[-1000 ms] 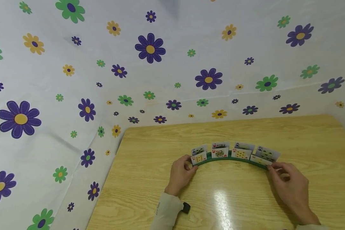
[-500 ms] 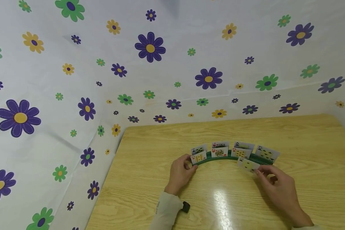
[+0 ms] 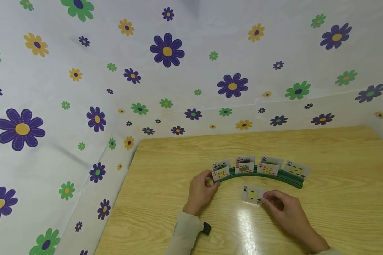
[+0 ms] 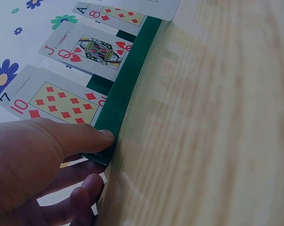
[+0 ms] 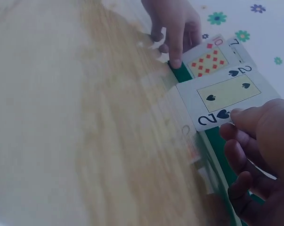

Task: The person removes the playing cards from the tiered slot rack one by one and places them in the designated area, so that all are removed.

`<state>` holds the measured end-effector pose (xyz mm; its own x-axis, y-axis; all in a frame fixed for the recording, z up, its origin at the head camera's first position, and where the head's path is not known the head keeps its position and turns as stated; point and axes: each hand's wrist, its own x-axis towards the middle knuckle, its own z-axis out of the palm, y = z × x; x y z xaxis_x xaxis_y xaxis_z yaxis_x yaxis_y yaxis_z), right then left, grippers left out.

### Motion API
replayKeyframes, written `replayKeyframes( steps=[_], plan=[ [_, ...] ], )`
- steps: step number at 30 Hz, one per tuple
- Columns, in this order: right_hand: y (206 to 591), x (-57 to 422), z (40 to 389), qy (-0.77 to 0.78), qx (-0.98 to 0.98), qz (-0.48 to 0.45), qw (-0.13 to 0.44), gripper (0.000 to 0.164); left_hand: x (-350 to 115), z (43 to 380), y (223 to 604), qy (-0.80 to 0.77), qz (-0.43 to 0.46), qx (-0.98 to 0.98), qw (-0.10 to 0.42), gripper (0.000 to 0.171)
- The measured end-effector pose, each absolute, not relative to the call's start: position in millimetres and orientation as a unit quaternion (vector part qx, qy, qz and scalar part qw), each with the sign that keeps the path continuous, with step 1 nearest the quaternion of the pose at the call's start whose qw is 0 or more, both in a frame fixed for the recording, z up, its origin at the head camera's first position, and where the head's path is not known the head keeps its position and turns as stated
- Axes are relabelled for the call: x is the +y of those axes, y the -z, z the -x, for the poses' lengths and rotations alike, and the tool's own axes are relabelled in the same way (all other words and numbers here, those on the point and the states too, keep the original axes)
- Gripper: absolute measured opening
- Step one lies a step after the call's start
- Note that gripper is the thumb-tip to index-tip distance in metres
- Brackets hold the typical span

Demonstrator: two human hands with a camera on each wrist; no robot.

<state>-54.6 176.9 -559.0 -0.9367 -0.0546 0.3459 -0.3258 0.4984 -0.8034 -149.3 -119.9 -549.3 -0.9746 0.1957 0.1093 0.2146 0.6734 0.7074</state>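
A curved green playing-card holder [image 3: 293,180] stands on the table with cards in two rows. Its left end is gripped by my left hand [image 3: 199,191], thumb [image 4: 92,137] pressed on the front face beside the ten of diamonds [image 4: 61,106]. My right hand [image 3: 288,212] pinches the two of spades [image 3: 252,194] by one corner between thumb and finger, in front of the holder and face toward me. In the right wrist view that card [image 5: 229,99] overlaps the middle of the holder. A lone black-suited card [image 3: 297,170] stands at the holder's right end.
The front row also has a queen of hearts [image 3: 244,168] and an eight of diamonds [image 3: 268,169]. Behind them show a seven, a jack and an ace. A flower-printed white sheet [image 3: 191,71] rises behind the wooden table [image 3: 166,156].
My right hand has drawn the two of spades out of the holder's right end and carried it left and toward me. The left hand stays at the holder's left end.
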Motion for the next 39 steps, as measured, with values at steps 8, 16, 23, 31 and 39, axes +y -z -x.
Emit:
replayKeyframes(
  steps=[8, 16, 23, 31, 39],
  plan=[
    [558.3, 162.9, 57.4, -0.416, -0.896, -0.117, 0.106, 0.017, -120.3, 149.2, 549.0, 0.385, 0.115, -0.916, 0.018, 0.027],
    [550.0, 154.0, 57.1, -0.366, -0.926, -0.082, 0.044, 0.013, -120.3, 148.7, 547.2, 0.392, 0.115, -0.913, 0.017, 0.028],
    [546.9, 148.3, 56.8, -0.338, -0.937, -0.07, 0.046, 0.018, -119.7, 150.4, 549.7, 0.386, 0.116, -0.915, 0.017, 0.028],
    [544.5, 146.4, 55.5, -0.337, -0.939, -0.062, 0.038, 0.013, -119.4, 149.6, 550.8, 0.385, 0.112, -0.916, 0.015, 0.03],
    [545.9, 147.0, 54.8, -0.328, -0.94, -0.081, 0.053, 0.013, -119.9, 150.8, 552.4, 0.382, 0.117, -0.917, 0.019, 0.03]
  ],
)
